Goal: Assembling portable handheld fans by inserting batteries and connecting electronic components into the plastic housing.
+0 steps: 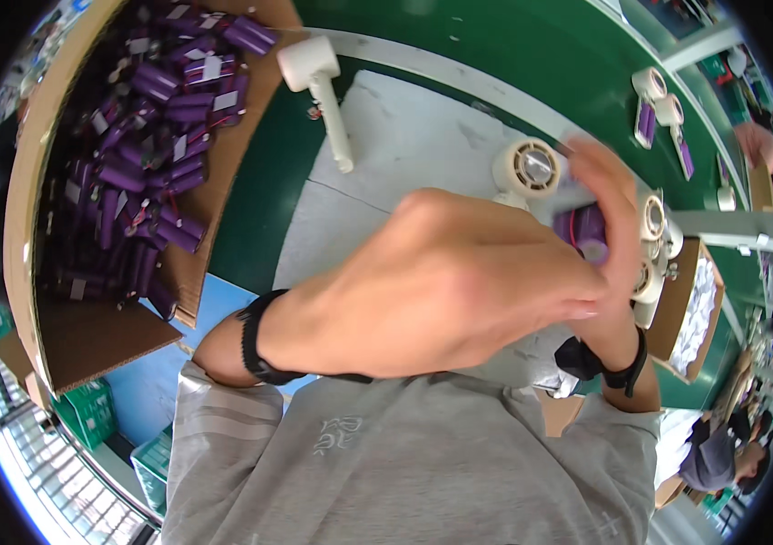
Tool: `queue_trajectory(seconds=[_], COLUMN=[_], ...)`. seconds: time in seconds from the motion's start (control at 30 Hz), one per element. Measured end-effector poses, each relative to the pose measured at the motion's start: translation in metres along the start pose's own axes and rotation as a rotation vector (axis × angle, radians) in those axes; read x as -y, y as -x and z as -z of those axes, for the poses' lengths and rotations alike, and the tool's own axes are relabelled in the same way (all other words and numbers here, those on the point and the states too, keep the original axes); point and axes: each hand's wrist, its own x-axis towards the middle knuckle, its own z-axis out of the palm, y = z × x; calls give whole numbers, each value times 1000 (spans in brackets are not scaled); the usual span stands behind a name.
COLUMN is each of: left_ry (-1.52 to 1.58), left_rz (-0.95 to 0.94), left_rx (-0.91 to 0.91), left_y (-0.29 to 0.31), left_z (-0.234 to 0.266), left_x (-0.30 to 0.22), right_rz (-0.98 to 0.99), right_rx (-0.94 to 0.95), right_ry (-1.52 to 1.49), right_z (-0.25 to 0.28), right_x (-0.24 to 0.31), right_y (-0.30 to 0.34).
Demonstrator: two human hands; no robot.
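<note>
My left hand (477,272) reaches across to the right with its fingers bent together; whatever is in them is hidden. Beside it, my right hand (620,213), partly blurred, curls around a purple battery pack (591,238) with a red wire. Just beyond the left knuckles is a white handheld fan (526,171) with a round grille, its lower part covered by that hand. Farther left, another white fan casing (323,91) with a long handle lies on the grey mat (404,123).
A cardboard box (37,191) full of purple battery packs (164,136) stands at the left. More white fans (649,218) sit right of my right hand, by a carton (704,313) with white contents. Fans with purple packs (645,123) lie on the green table (486,45). Other people are at far right.
</note>
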Motion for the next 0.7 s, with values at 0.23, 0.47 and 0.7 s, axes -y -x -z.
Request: queue_trajectory(seconds=[0.23,0.47,0.7], left_ry=[-356,9,198], left_rz=[491,543,519], left_rx=[155,396,375], left_y=[26,2,12], left_z=[-32,-56,-58], left_x=[61,85,103], right_rz=[-984,-702,-304], right_rx=[354,209,139], right_ry=[-226,-129,45], right_z=[44,9,1], right_x=[-7,-33,-43], right_y=[47,72,75])
